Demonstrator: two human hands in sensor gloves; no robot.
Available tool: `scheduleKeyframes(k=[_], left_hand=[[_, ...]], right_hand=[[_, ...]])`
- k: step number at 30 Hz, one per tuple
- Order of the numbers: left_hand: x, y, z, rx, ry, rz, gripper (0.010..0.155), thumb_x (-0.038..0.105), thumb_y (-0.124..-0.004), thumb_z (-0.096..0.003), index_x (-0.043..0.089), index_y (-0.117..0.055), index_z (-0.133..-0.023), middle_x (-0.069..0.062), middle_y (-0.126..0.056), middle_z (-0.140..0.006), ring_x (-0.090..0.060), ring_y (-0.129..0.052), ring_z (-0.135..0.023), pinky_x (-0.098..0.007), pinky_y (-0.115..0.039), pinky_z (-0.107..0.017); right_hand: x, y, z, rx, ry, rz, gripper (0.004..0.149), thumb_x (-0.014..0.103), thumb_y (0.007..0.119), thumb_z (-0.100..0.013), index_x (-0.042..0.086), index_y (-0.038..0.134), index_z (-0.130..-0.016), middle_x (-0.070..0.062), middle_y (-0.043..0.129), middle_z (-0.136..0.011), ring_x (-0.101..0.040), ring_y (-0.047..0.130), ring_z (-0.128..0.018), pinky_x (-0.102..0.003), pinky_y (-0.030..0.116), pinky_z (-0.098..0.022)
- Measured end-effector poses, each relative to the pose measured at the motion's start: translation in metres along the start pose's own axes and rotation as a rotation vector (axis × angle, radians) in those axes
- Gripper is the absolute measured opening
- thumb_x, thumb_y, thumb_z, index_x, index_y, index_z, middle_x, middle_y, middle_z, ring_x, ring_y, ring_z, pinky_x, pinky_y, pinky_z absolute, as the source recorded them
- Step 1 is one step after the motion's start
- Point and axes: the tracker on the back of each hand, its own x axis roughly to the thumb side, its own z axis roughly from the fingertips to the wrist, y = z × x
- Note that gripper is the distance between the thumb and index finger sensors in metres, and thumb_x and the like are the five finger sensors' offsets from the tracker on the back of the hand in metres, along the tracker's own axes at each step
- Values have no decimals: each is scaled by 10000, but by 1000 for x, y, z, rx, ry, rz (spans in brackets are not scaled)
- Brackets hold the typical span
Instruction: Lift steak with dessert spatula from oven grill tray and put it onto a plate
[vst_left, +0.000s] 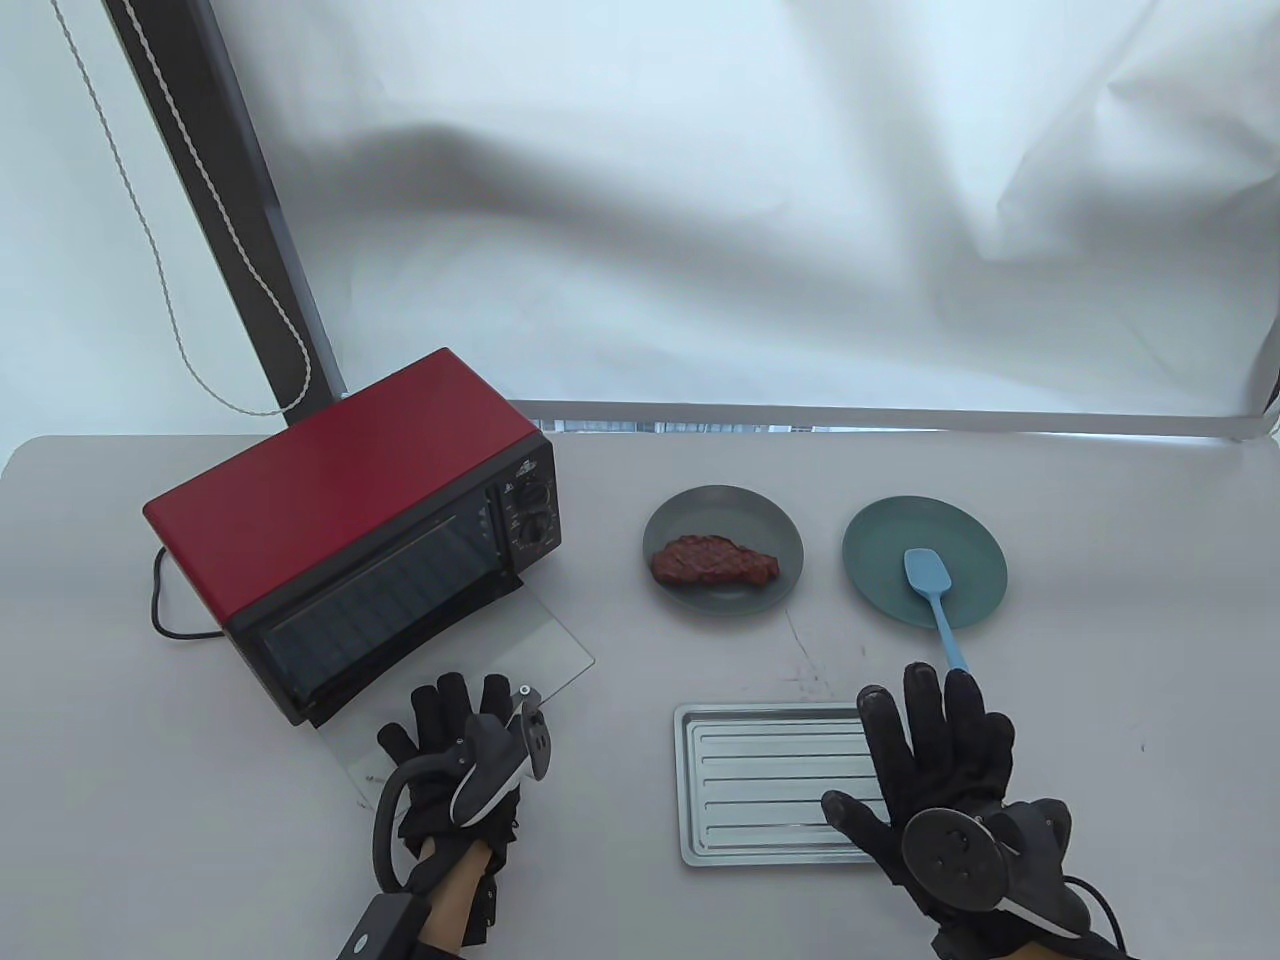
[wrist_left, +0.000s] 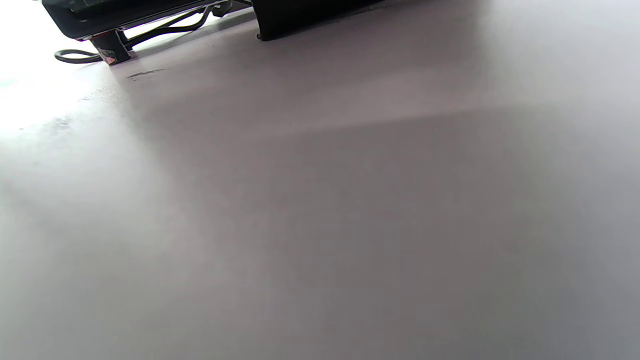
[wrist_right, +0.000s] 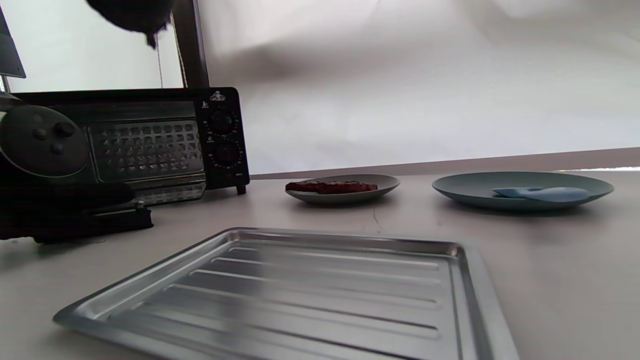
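The steak (vst_left: 715, 561) lies on the grey plate (vst_left: 775, 520), not on the tray (vst_left: 705, 790), which sits bare at the near edge of the desk (vst_left: 1100, 700). So the transfer looks done. The spatula (vst_left: 935, 598) rests with its blade on the teal plate (vst_left: 880, 540) and its handle sticking out over the rim toward the person, likely parked there to keep the desk clean.

The right hand (vst_left: 935, 775) lies flat, palm down, fingers spread and straight over the tray's right end, holding nothing; its fingertips sit just beside the spatula handle's end. The left hand (vst_left: 465, 760) is likewise flat with straight fingers, empty, resting on the lowered glass door (vst_left: 560, 640) of the red oven (vst_left: 340, 500).
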Motion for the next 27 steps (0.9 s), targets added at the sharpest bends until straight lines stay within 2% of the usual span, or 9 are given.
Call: scheduleKeyframes(k=[5, 10, 14, 21, 27], left_hand=[[-1, 3, 0, 16, 9, -3, 635, 439, -471, -656, 413, -6, -1086, -78, -47, -1245, -359, -167, -1183, -697, -261, -801], [1, 9, 0, 85, -2, -146, 668, 425, -561, -635, 397, -78, -1095, -75, -192, -1254, -354, -326, -1183, -677, -340, -807], [2, 18, 0, 74, -12, -201, 674, 414, -563, -629, 364, -82, -1098, -95, -241, -1249, -362, -392, -1173, -667, -371, -807], [-14, 54, 2, -7, -73, -130, 653, 401, -559, -630, 357, -122, -1113, -97, -300, -1259, -358, -452, -1171, -671, -383, -802], [-21, 82, 6, 35, -50, -161, 606, 393, -549, -629, 362, -212, -1132, -61, -465, -1249, -310, -597, -1145, -665, -395, -810]], right_hand=[[-1, -1, 0, -5, 11, -2, 904, 608, 615, -650, 151, 18, -1153, -381, -78, -1166, -706, 28, -1006, -840, 180, -634], [-2, -1, -1, -8, 13, -2, 901, 605, 613, -651, 151, 18, -1152, -381, -76, -1166, -706, 32, -1007, -838, 185, -637], [-2, -1, 0, -13, 10, -1, 898, 603, 612, -652, 149, 21, -1153, -383, -74, -1166, -704, 36, -1009, -837, 188, -638], [-2, 0, -1, -6, 11, -11, 892, 601, 608, -654, 149, 23, -1154, -381, -70, -1167, -703, 40, -1010, -835, 193, -641], [-2, 0, -1, -9, 7, -7, 886, 598, 605, -656, 150, 27, -1155, -380, -67, -1168, -701, 42, -1013, -833, 194, -644]])
